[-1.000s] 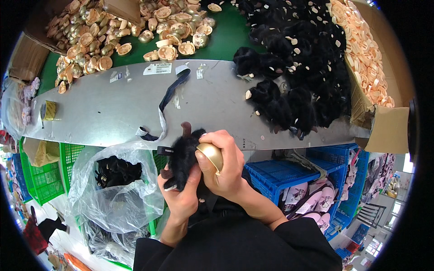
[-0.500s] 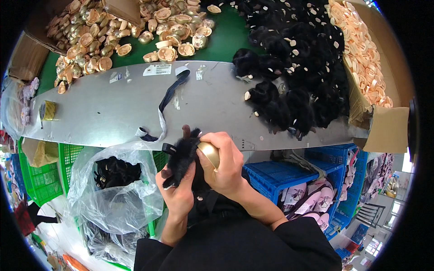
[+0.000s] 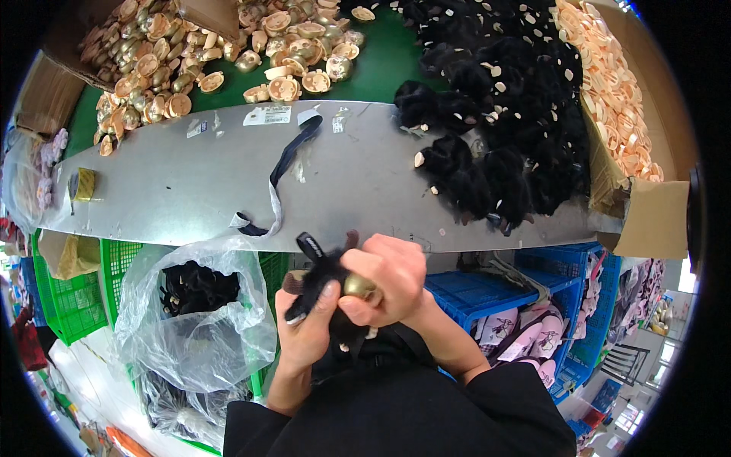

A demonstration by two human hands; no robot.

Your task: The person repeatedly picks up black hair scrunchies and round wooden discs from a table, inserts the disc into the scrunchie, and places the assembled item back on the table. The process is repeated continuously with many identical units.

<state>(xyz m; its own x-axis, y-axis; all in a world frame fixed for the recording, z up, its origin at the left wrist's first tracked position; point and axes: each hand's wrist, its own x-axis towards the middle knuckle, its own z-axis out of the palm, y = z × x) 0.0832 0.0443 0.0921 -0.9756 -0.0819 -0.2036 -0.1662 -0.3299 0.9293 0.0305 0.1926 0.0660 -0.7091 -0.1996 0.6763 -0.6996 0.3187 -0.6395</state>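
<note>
In front of my chest, my left hand (image 3: 306,340) is closed round a black furry plush piece (image 3: 323,279) with brown ear-like tabs and a black ribbon loop. My right hand (image 3: 394,276) grips a shiny gold rounded shell (image 3: 359,286) against the fur's right side. Fingers of that hand cover much of the shell. Where shell and fur meet is hidden, so I cannot tell how far one sits in the other. Farther off, similar black furry pieces (image 3: 487,179) lie heaped at the right of the metal table (image 3: 205,171).
Gold and peach shells (image 3: 171,72) are piled at the back left. A cardboard box (image 3: 655,217) of peach plastic parts stands far right. A dark strap (image 3: 283,164) and a tape roll (image 3: 82,185) lie on the table. Below are a plastic bag (image 3: 205,343) and blue crates (image 3: 464,301).
My right hand has turned and curled further over the gold shell, leaving less of it showing. The furry piece has shifted and tilted, moving its loop and ears.
</note>
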